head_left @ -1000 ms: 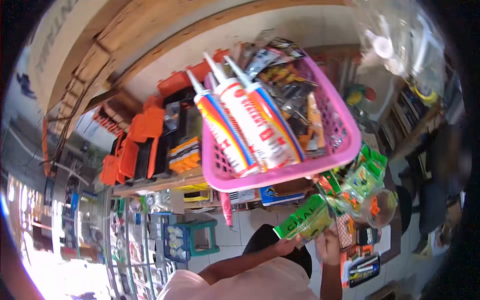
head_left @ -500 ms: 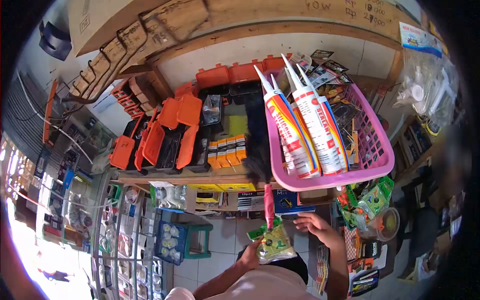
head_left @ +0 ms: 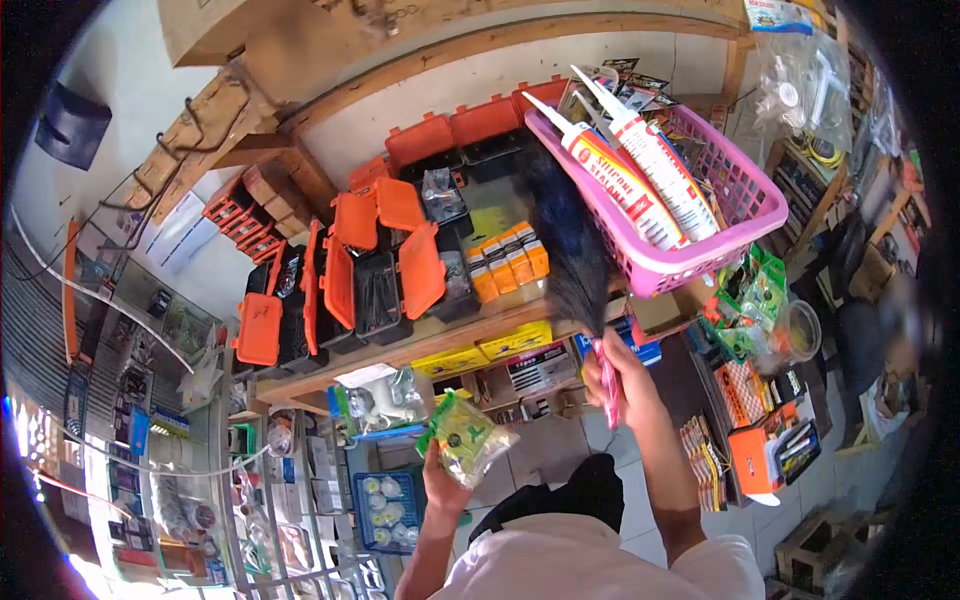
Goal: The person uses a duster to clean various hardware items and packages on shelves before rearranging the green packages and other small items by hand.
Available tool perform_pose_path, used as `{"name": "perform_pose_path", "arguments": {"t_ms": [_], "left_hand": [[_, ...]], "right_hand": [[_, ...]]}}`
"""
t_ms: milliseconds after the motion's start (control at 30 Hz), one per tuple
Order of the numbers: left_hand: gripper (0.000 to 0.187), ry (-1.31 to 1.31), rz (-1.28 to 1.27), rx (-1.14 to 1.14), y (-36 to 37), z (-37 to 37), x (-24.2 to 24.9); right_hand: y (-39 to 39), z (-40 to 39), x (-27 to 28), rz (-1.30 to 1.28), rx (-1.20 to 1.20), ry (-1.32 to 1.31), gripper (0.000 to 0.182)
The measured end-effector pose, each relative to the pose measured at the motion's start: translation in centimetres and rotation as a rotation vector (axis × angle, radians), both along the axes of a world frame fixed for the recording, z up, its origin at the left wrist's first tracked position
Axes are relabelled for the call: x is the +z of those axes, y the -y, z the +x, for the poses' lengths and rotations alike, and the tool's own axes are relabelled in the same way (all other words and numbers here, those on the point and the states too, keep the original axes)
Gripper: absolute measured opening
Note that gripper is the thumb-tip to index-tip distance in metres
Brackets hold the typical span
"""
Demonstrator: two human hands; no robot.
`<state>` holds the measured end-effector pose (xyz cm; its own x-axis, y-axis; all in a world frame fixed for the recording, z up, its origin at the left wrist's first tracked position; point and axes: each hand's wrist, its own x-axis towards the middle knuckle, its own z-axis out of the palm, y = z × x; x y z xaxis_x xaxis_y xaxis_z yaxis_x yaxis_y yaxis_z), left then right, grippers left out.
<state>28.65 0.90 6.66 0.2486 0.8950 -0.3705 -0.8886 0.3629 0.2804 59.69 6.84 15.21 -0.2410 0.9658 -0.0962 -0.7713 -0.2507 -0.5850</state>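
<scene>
My left hand [head_left: 443, 487] grips a clear plastic packet [head_left: 468, 440] with a green header; the pale contents are too small to name. Wrapped round the pink handle of a black duster [head_left: 572, 230] is my right hand [head_left: 632, 385]. The duster's dark, fluffy head points up over the shelf top, between small yellow-orange boxes [head_left: 508, 264] and a pink basket [head_left: 668, 275]. White silicone sealant tubes [head_left: 628, 190] lean in that basket, nozzles upward.
Black organizer bins with open orange lids, such as this bin [head_left: 380, 295], stand along the wooden shelf [head_left: 480, 330]. Below left is a blue crate [head_left: 385, 510] of round white items. Green packets [head_left: 750, 295] and an orange box [head_left: 757, 455] lie at right. Glass shelving stands left.
My right hand, open before, now holds the duster's pink handle. My left hand has moved left with the packet, away from the duster. The view has shifted and tilted.
</scene>
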Motion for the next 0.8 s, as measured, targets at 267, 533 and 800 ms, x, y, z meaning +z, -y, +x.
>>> {"name": "perform_pose_path", "arguments": {"t_ms": [267,533,800], "left_hand": [[0.055,0.014,0.186,-0.142,-4.3,-0.1,5.6],[0.061,0.004,0.351,-0.108,-8.4,2.6,9.4],[0.062,0.053,0.452,-0.014,-8.8,5.8,13.8]], "right_hand": [[13.9,-3.8,-6.1,-0.013,0.155,0.262,0.027],[18.2,-3.0,-5.6,-0.086,0.156,0.856,0.030],[14.9,0.3,-5.6,0.015,-0.076,0.955,0.034]]}}
